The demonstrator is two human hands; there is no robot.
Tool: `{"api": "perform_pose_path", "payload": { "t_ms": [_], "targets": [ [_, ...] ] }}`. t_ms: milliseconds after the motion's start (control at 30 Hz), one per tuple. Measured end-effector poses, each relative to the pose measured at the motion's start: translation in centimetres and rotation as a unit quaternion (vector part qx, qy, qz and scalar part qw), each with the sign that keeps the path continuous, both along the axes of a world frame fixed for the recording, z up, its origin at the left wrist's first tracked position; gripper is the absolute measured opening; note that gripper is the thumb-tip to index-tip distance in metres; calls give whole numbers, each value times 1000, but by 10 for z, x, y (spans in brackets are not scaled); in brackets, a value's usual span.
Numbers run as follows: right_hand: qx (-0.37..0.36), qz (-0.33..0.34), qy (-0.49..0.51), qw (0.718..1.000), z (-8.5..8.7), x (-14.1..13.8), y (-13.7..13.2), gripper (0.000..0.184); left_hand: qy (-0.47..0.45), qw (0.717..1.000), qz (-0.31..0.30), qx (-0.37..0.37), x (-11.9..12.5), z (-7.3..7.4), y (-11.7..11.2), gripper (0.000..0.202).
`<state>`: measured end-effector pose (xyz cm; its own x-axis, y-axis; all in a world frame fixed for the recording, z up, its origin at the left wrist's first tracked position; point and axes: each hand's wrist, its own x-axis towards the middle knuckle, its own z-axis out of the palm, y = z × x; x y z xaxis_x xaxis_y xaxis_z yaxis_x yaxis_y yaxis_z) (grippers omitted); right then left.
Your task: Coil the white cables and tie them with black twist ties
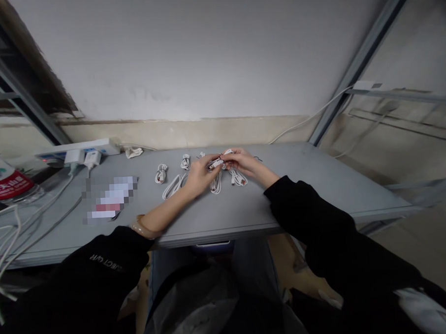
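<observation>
My left hand (198, 175) and my right hand (241, 162) meet over the middle of a grey table (269, 199). Between their fingertips they pinch a bundled white cable (215, 163) with a red-marked connector. Directly below my hands lie a looped white cable (216, 183) and another (238, 177). Further left, near my left hand, are several more coils, including a white cable coil (161, 173), a small coil (186, 161) and a longer loop (174, 186). A bangle (143, 227) circles my left wrist.
A white power strip (76, 151) with plugged-in adapters sits at the table's back left, its cords trailing off the left edge. Nearby are a bottle with a red label (7, 179) and a pixelated flat item (109, 199). The table's back edge meets a wall.
</observation>
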<state>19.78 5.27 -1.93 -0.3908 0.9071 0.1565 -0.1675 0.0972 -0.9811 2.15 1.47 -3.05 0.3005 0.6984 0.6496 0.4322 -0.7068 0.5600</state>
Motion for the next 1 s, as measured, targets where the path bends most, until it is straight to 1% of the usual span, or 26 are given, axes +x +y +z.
{"api": "perform_pose_path", "payload": {
  "t_ms": [200, 333, 533, 733, 833, 1000],
  "targets": [
    [-30, 12, 2, 999, -1, 0, 2, 9, -22, 999, 9, -29, 1, 0, 1, 23],
    [-37, 21, 6, 999, -1, 1, 3, 9, -45, 998, 7, -44, 1, 0, 3, 23],
    [-6, 40, -12, 999, 0, 3, 1, 17, -88, 992, -14, -87, 0, -1, 8, 26],
    [16, 13, -28, 999, -1, 3, 0, 20, -103, 988, -33, -112, -1, -3, 12, 28],
    [23, 6, -31, 999, -2, 3, 0, 20, -97, 988, -47, -114, -1, -3, 13, 27],
    [22, 2, -30, 999, -3, 3, 3, 20, -74, 992, -57, -86, -2, -6, 14, 28]
  ]
}}
